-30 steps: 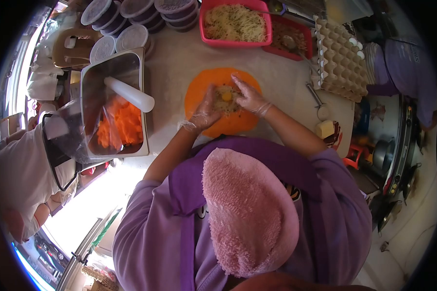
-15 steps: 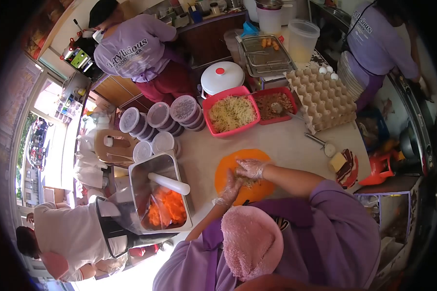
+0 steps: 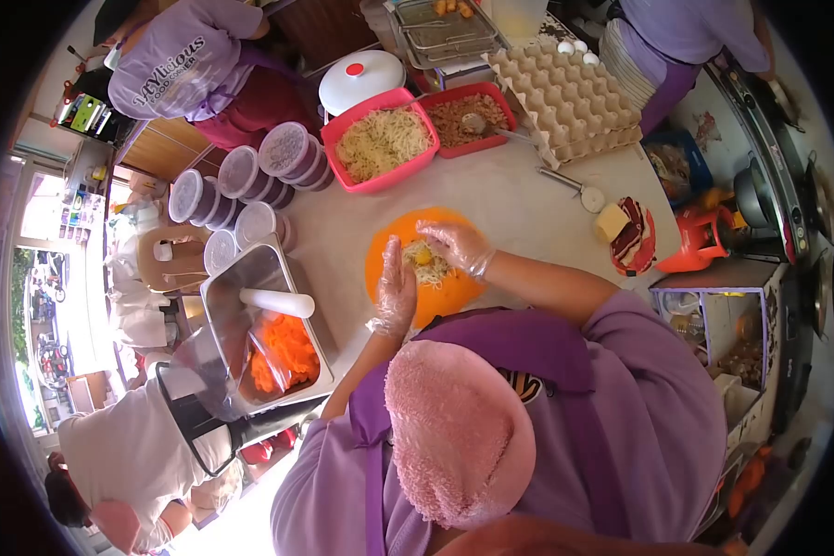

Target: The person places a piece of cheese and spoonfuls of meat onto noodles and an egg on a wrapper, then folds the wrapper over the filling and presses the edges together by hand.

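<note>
A round flat orange dough sheet (image 3: pixel 398 236) lies on the pale table, with a small heap of whitish shreds (image 3: pixel 433 271) on it and a yellow yolk-like blob (image 3: pixel 423 256) on top. My left hand (image 3: pixel 397 289), in a clear plastic glove, stands at the left of the heap with fingers extended. From the right, my right hand (image 3: pixel 459 246), gloved too, reaches over the sheet with its fingers stretched out. The hands are apart, and nothing shows held in either.
Beyond the sheet stand a red tub of shreds (image 3: pixel 385 144), a red tub of brown filling (image 3: pixel 468 122) and egg trays (image 3: pixel 565 102). A metal pan (image 3: pixel 322 345) holds orange dough. A cutter (image 3: pixel 591 197) lies right. Co-workers (image 3: pixel 185 65) are around the table.
The view has shifted, so the table items appear further left and higher. My hands have parted, and the shreds and yellow blob now show between them.
</note>
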Demonstrator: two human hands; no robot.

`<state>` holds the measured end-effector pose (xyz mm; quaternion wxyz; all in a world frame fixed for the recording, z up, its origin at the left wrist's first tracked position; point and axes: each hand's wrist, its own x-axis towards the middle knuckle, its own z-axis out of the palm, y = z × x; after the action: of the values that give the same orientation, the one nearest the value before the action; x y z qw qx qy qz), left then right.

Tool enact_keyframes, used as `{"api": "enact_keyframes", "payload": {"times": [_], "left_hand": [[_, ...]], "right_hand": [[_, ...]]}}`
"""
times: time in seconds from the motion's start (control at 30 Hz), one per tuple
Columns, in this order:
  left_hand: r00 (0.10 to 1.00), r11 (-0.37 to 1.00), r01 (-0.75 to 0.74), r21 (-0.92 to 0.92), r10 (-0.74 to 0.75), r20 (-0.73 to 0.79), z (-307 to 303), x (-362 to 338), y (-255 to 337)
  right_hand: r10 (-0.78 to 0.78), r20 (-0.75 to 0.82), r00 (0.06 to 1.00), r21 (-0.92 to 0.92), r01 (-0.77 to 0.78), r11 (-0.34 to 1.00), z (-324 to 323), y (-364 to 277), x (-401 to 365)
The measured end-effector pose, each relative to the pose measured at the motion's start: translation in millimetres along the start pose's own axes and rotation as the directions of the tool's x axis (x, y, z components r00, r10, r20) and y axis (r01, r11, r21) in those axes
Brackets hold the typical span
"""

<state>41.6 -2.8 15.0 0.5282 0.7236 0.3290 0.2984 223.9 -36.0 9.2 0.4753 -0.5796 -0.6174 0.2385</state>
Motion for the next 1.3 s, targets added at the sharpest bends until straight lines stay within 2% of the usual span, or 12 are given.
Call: {"api": "enact_keyframes", "payload": {"times": [0.2,0.37,0.43,0.57,0.63,0.7,0.77,0.83,0.87,0.93,1.17,1.3], "left_hand": [[0.968,0.957,0.095,-0.273,-0.153,-0.199,5,2,-20],[0.919,0.948,0.251,-0.196,-0.297,-0.259,-4,-13,-18],[0.903,0.926,0.368,-0.081,-0.376,-0.206,-6,-13,-14],[0.883,0.843,0.468,0.264,-0.438,-0.168,-3,-10,10],[0.905,0.906,0.421,0.04,-0.417,-0.083,-2,-10,-7],[1.0,0.934,-0.012,0.357,0.018,-0.015,-2,-9,2],[0.999,0.962,0.028,0.272,-0.032,0.008,-3,-8,9],[1.0,0.937,-0.028,0.348,0.021,0.022,-7,-9,11],[1.0,0.937,-0.025,0.349,0.018,0.022,-9,-10,11],[1.0,0.909,0.002,0.417,-0.011,0.018,-9,-9,13],[0.997,0.891,-0.047,0.452,0.018,0.069,-5,-2,38],[0.986,0.89,-0.145,0.432,0.094,0.137,-4,6,34]], "right_hand": [[0.211,0.265,0.941,-0.252,-0.143,0.957,-24,-6,-10],[-0.013,0.06,0.998,-0.192,0.024,0.981,-58,32,-14],[0.385,0.121,0.915,0.018,-0.39,0.921,-82,40,-16],[0.674,0.195,0.713,-0.084,-0.672,0.736,-110,72,-40],[0.441,0.168,0.882,-0.511,-0.305,0.804,-132,78,-56],[0.52,-0.048,0.853,-0.548,-0.458,0.7,-163,77,-69],[0.466,-0.352,0.812,-0.708,-0.556,0.435,-202,80,-91],[0.7,-0.552,0.453,-0.606,-0.795,0.037,-233,24,-78],[0.702,-0.55,0.452,-0.606,-0.794,0.037,-238,30,-85],[0.778,-0.628,0.023,-0.174,-0.978,-0.112,-253,48,-99],[0.787,-0.597,0.155,-0.274,-0.962,-0.018,-224,72,-109],[0.81,-0.432,0.396,-0.014,-0.901,0.433,-199,87,-115]]}}
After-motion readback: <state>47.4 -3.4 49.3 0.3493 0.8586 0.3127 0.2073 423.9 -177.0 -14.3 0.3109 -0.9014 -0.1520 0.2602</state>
